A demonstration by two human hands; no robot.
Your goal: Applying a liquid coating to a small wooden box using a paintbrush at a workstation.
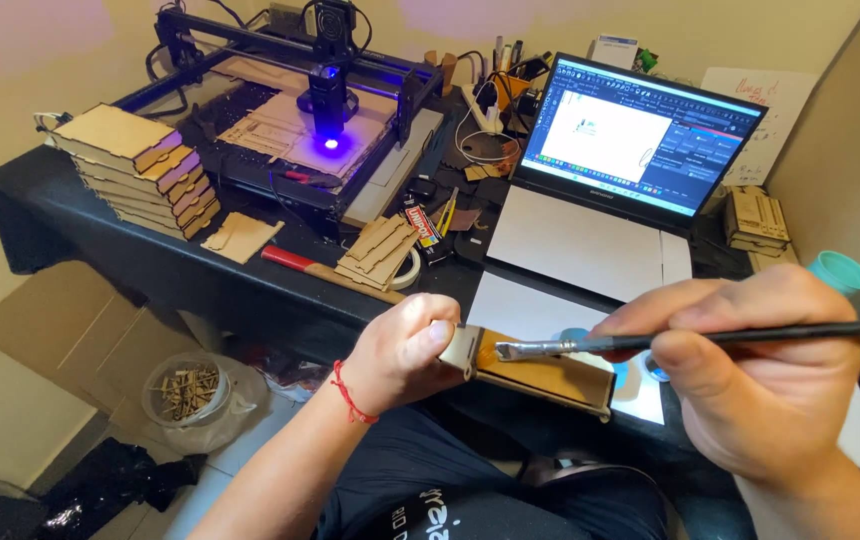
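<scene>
My left hand [402,350], with a red string at the wrist, grips one end of a small flat wooden box [550,378] held above my lap. My right hand [750,370] holds a thin dark paintbrush [710,340]. Its bristle tip rests on the box's top face near my left fingers, where the wood looks darker and orange-brown. The rest of the box is pale plywood with finger joints at the edges.
On the black desk [40,200] stand a laser engraver [325,90] with a lit blue spot, a stack of wooden boxes [140,170], loose plywood pieces [380,250], an open laptop [630,150] and a teal cup [838,270]. A tub of wood scraps [188,390] sits on the floor.
</scene>
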